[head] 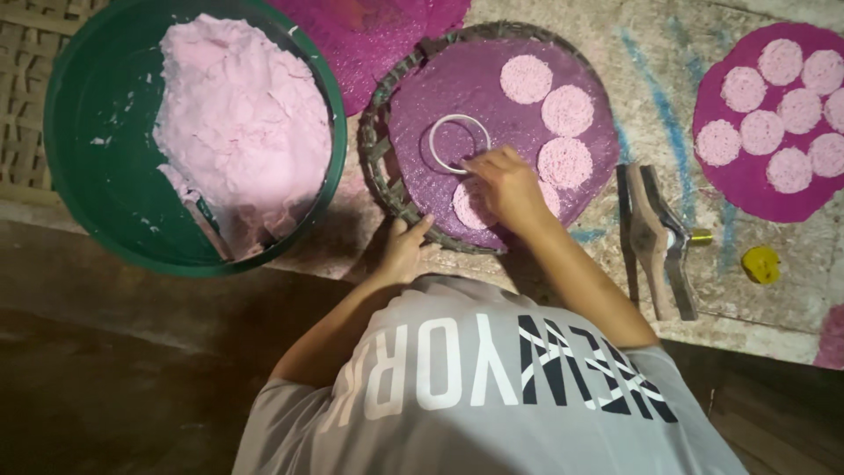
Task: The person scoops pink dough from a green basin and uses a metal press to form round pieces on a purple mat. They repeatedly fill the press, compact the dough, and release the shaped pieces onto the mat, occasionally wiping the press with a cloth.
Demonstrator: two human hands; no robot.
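Note:
A round woven tray (376, 149) carries a purple mat (457, 88) with several flat pink discs (568, 110) along its right side. On the mat lies a white ring (444, 123). My right hand (507, 183) pinches the ring's lower right edge and partly covers a pink disc (464, 204). Fingers curled, my left hand (404, 248) grips the near rim of the tray. My grey shirt fills the bottom of the view.
A green basin (88, 211) at the left holds a big mass of pink dough (246, 114) with a stick (207, 230) in it. Another purple mat (747, 189) with several pink discs lies at the right. A wood-and-metal hand tool (655, 237) and a small yellow object (760, 264) lie between.

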